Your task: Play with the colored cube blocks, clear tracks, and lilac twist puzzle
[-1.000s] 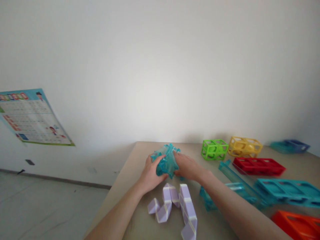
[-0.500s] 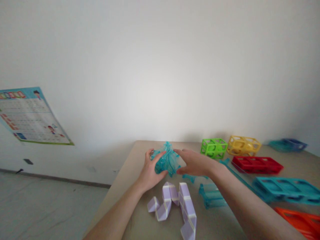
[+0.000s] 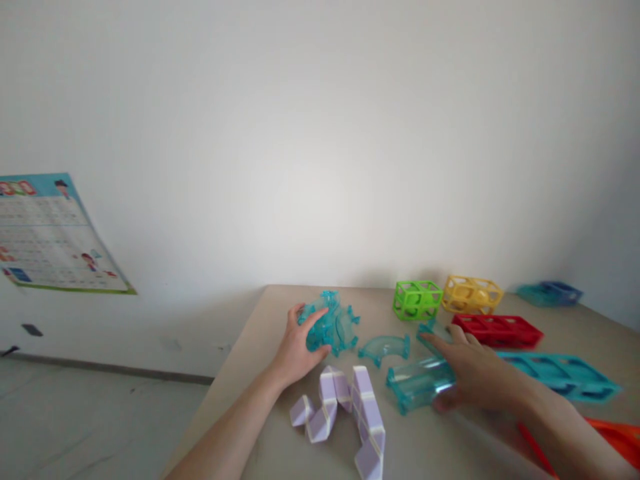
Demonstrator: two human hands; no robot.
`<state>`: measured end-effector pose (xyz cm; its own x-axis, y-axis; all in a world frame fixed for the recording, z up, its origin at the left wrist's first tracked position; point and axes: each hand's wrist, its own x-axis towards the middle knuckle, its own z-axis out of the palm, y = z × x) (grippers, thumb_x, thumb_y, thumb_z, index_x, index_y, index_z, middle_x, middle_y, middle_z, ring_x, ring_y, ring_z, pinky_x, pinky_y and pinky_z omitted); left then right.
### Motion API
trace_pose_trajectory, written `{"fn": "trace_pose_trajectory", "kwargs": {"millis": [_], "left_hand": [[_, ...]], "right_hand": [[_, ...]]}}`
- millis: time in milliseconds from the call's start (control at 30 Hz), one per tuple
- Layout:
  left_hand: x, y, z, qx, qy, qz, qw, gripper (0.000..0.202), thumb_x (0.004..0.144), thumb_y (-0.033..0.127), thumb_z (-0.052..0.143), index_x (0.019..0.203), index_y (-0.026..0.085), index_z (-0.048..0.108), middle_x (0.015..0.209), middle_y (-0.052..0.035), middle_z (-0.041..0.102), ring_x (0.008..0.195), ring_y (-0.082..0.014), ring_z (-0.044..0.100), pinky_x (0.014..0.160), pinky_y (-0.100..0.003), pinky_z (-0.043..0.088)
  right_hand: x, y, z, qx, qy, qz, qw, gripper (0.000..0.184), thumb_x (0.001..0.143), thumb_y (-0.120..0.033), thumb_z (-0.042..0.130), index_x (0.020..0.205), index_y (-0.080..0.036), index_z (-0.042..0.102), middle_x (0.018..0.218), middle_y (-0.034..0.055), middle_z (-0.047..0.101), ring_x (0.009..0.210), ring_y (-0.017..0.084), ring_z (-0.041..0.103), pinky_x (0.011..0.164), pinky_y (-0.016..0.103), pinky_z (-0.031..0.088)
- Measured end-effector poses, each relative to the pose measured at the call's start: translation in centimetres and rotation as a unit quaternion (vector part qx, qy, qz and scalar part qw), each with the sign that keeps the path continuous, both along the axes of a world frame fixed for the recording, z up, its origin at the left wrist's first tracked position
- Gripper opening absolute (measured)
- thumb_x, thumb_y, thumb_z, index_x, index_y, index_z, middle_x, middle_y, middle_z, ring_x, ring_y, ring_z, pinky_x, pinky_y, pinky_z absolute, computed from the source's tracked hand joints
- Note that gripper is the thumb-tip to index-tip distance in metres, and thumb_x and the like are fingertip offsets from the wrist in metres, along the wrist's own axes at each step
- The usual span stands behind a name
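My left hand (image 3: 303, 340) is curled round the left side of a bunch of clear teal plastic track pieces (image 3: 337, 327) standing on the table. Its thumb and fingers are bent against them. To the right, my right hand (image 3: 463, 363) hovers with thumb and fingers apart, over the right end of a clear teal half-tube track piece (image 3: 417, 383). Whether it touches the piece I cannot tell. Between the hands lies a curved teal track piece (image 3: 385, 348). Nearer me rests a lilac and white folding snake puzzle (image 3: 367, 413), bent into a zigzag.
Along the back of the table (image 3: 260, 413) stand a green frame block (image 3: 417, 300) and a yellow one (image 3: 473, 295). Red (image 3: 500, 330), teal (image 3: 565, 375) and orange frame blocks (image 3: 617, 437) lie at the right. Blue pieces (image 3: 563, 293) sit in the far corner. A poster (image 3: 60, 233) hangs on the wall.
My right hand has left the bunch of teal pieces and moved right, over the half-tube. My left hand stays on the bunch. The view has shifted slightly to the right.
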<state>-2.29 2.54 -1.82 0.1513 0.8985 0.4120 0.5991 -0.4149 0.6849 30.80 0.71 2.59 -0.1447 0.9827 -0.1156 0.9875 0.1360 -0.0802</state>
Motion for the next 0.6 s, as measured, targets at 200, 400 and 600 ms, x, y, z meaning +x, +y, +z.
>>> {"fn": "trace_pose_trajectory", "kwargs": {"millis": [200, 400, 600], "left_hand": [[-0.1, 0.2, -0.2, 0.003, -0.001, 0.000, 1.000, 0.067, 0.069, 0.022, 0.072, 0.132, 0.035, 0.051, 0.142, -0.0086, 0.030, 0.132, -0.0314, 0.032, 0.111, -0.051, 0.026], [-0.1, 0.3, -0.2, 0.004, 0.001, -0.005, 1.000, 0.066, 0.069, 0.025, 0.072, 0.132, 0.033, 0.051, 0.141, -0.0099, 0.032, 0.132, -0.0323, 0.031, 0.110, -0.051, 0.027], [-0.1, 0.2, -0.1, 0.004, 0.008, -0.007, 1.000, 0.062, 0.072, 0.027, 0.070, 0.132, 0.029, 0.052, 0.139, -0.0114, 0.032, 0.132, -0.0309, 0.030, 0.111, -0.050, 0.026]], "right_hand": [[-1.1, -0.1, 0.1, 0.063, 0.087, 0.132, 0.985, 0.041, 0.067, -0.040, 0.070, 0.104, -0.022, 0.063, 0.107, 0.0124, 0.051, 0.101, 0.030, 0.055, 0.089, 0.041, 0.043], [-1.4, -0.5, 0.6, 0.079, 0.130, 0.164, 0.975, 0.022, 0.068, -0.036, 0.069, 0.081, -0.020, 0.060, 0.101, 0.0081, 0.049, 0.091, 0.024, 0.054, 0.082, 0.034, 0.044], [-0.7, -0.7, 1.8, 0.074, 0.166, 0.204, 0.962, 0.018, 0.067, -0.023, 0.065, 0.062, -0.019, 0.048, 0.090, 0.0036, 0.050, 0.080, 0.018, 0.054, 0.074, 0.029, 0.041]]}}
